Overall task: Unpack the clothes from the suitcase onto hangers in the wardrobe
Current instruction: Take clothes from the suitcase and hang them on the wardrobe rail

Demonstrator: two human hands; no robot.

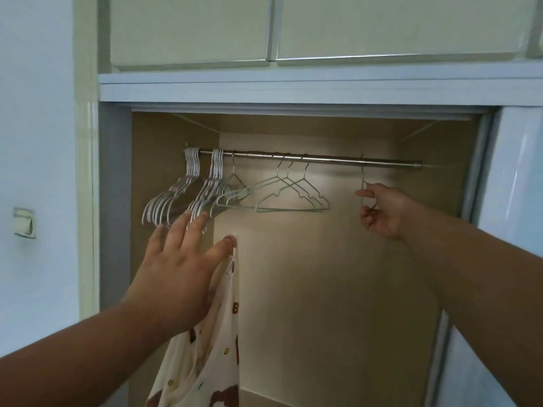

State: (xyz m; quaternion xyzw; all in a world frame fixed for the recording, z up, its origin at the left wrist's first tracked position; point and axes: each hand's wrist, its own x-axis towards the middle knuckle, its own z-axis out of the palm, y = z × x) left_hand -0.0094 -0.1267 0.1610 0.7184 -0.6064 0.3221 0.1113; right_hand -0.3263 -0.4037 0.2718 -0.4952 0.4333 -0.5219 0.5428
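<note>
Inside the open wardrobe (323,259) a metal rail (338,159) runs across. My right hand (385,210) grips a thin wire hanger (363,177) that hooks on the rail's right part. My left hand (176,268) reaches in lower left with fingers spread. A cream garment (211,348) with brown bear prints hangs from its thumb. Several white hangers (164,201) crowd the rail's left end. Three pale green hangers (291,195) hang empty in the middle. The suitcase is out of view.
Closed upper cabinet doors (191,27) sit above the opening. A sliding door (517,201) stands at the right edge. A wall switch (24,222) is on the left wall.
</note>
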